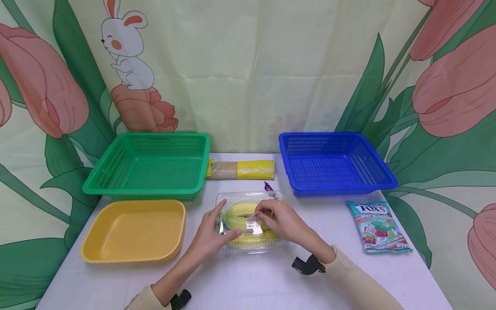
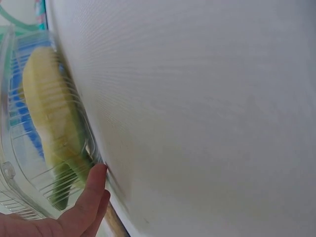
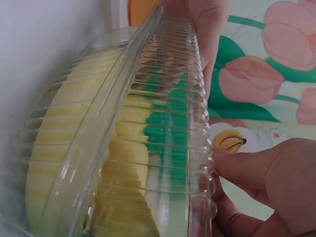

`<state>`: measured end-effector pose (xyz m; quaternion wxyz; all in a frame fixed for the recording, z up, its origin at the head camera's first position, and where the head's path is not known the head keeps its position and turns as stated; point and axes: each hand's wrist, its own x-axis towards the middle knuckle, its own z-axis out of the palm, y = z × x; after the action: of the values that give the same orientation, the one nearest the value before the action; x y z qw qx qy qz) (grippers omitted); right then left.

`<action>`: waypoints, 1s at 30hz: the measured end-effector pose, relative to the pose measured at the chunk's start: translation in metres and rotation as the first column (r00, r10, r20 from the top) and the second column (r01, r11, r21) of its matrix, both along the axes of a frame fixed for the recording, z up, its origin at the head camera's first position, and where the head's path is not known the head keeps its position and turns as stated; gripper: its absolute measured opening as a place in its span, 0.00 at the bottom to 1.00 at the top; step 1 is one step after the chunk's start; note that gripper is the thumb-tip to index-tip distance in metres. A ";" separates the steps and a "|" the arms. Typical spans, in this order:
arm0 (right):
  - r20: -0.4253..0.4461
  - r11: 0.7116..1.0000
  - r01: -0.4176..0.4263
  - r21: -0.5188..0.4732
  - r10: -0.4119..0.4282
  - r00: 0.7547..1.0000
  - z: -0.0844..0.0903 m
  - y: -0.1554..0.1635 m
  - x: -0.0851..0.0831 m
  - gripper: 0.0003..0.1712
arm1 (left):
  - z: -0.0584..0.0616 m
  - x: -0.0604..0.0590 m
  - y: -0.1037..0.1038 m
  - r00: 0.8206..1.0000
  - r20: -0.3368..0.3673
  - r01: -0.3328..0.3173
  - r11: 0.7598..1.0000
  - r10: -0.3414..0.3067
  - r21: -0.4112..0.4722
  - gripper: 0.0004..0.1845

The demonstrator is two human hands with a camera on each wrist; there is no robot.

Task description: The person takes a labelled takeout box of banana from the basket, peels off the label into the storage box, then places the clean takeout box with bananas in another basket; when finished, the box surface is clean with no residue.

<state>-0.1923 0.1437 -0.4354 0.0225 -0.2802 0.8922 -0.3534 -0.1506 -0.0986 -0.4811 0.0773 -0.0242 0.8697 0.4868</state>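
A clear plastic clamshell box (image 1: 249,249) lies on the white table with pale yellow-green bananas (image 1: 245,208) inside it. My left hand (image 1: 209,237) rests against its left side, fingers straight and thumb lying on the lid. In the left wrist view, its fingertips (image 2: 98,175) touch the box low on the side. My right hand (image 1: 282,219) pinches the edge of a sticker (image 3: 229,139) printed with bananas, part of which stands up off the lid. A small white label (image 1: 253,225) shows beside those fingers in the head view.
Behind the box lie a yellow noodle packet (image 1: 255,170) and a small purple-wrapped item (image 1: 268,186). Left stand a green basket (image 1: 147,192) and a yellow tub (image 1: 133,232). A blue basket (image 1: 337,188) and a candy bag (image 1: 379,227) are on the right.
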 end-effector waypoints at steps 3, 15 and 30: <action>0.024 1.000 -0.006 0.001 0.006 1.000 -0.001 0.001 0.000 0.02 | 0.000 0.000 0.000 1.000 0.002 0.001 1.000 -0.001 -0.006 0.54; 0.112 0.996 -0.080 -0.044 0.085 0.990 -0.003 0.011 -0.007 0.03 | 0.002 0.000 0.000 1.000 0.006 0.004 1.000 -0.004 -0.005 0.54; 0.205 0.986 -0.124 -0.112 0.145 0.968 -0.007 0.018 -0.014 0.04 | 0.001 0.000 -0.001 1.000 0.012 0.005 1.000 -0.005 -0.004 0.54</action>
<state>-0.2067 0.1618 -0.4419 0.1279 -0.3016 0.8451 -0.4224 -0.1510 -0.0992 -0.4800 0.0838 -0.0253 0.8703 0.4846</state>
